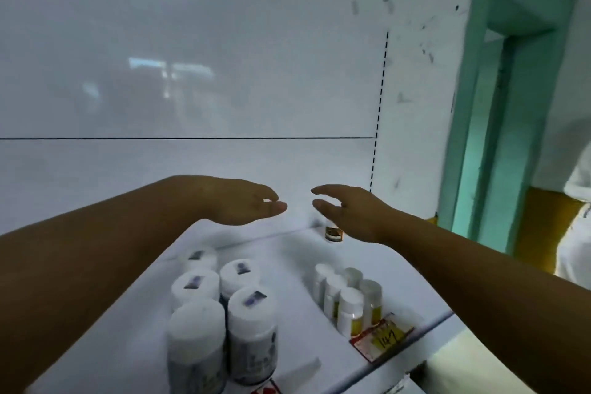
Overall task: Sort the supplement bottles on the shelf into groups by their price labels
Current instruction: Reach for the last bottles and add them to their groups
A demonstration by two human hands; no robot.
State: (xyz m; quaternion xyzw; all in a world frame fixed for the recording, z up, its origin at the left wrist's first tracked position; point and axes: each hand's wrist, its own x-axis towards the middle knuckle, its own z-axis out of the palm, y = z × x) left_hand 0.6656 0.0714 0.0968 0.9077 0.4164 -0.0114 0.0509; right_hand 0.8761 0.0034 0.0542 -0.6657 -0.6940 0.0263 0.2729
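Note:
A cluster of several white-capped bottles with dark labels point(224, 307) stands at the front left of the white shelf point(287, 265). To its right is a group of several slimmer white bottles with yellow labels point(348, 297). A red-and-yellow price label point(383, 337) reading 147 lies in front of them. One small brown-labelled bottle point(334, 233) stands alone at the back of the shelf. My left hand point(243, 201) hovers above the shelf's back with fingers extended, holding nothing. My right hand point(348, 211) is open just above the small bottle, partly hiding it.
A white back panel point(192, 73) rises behind the shelf. A teal door frame point(486, 105) stands to the right, with a person in white point(575, 227) beyond it. Another red label point(265, 390) peeks out at the shelf's front edge.

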